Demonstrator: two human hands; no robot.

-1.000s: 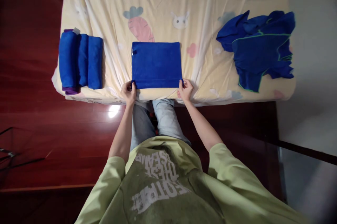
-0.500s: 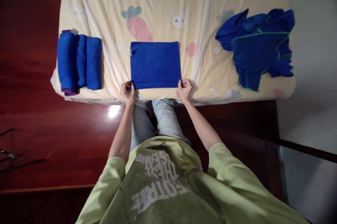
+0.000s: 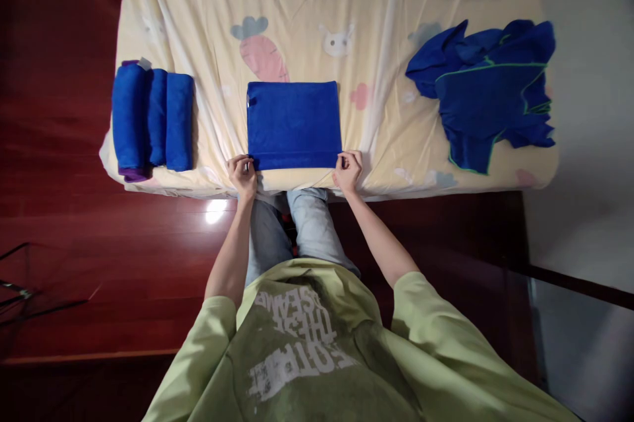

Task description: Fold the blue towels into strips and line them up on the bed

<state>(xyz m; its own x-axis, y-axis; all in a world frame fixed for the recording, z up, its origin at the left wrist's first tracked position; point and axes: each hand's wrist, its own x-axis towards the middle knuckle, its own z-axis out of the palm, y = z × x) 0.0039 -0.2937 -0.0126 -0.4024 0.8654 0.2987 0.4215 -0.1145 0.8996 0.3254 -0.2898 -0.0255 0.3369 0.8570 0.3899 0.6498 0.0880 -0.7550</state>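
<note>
A blue towel (image 3: pixel 294 119), folded into a flat rectangle, lies in front of me near the bed's front edge. A narrow strip along its near side is turned over. My left hand (image 3: pixel 242 174) pinches the near left corner between thumb and fingers. At the near right corner, my right hand (image 3: pixel 349 170) grips the cloth the same way. A small tag shows at the towel's left edge. To the left lie rolled blue towels (image 3: pixel 179 121) side by side, with a bit of purple cloth under the outermost one.
On the right of the bed rests a crumpled heap of blue cloths (image 3: pixel 490 98) with green edging. A pale yellow sheet (image 3: pixel 297 26) printed with carrots and rabbits covers the bed. A thin black metal frame (image 3: pixel 24 291) stands on the dark red floor at left.
The view has shifted slightly, so everything on the bed sits a little lower. Both hands stay at the towel's near corners; the fold looks about the same.
</note>
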